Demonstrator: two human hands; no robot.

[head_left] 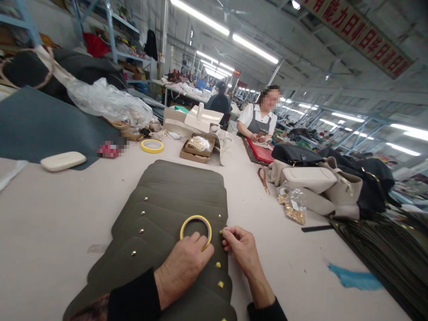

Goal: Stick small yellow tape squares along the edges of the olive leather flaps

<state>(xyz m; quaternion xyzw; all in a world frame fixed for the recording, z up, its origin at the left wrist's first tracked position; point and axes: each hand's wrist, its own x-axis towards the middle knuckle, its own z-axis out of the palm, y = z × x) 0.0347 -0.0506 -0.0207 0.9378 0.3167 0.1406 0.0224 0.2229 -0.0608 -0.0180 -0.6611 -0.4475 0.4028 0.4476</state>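
Observation:
Dark olive panels [177,191] with scalloped edges lie overlapped in a stack before me. Gold studs [141,231] run down their left side, and another stud [220,216] sits near the right edge. My left hand [187,265] is closed round the lower rim of a roll of yellow tape [196,217], tilted up over the panels. At the right edge, my right hand [239,245] pinches a small yellow piece of tape [221,232] between thumb and fingertips. Below it, yellow tape bits [218,265] stick to the panels' right edge.
A second yellow tape roll [152,146] and a cardboard box of gold hardware [197,149] stand at the back. Bags [309,178] and hardware packets [294,209] lie right, above stacked dark panels [371,258]. A co-worker [257,118] is across the table.

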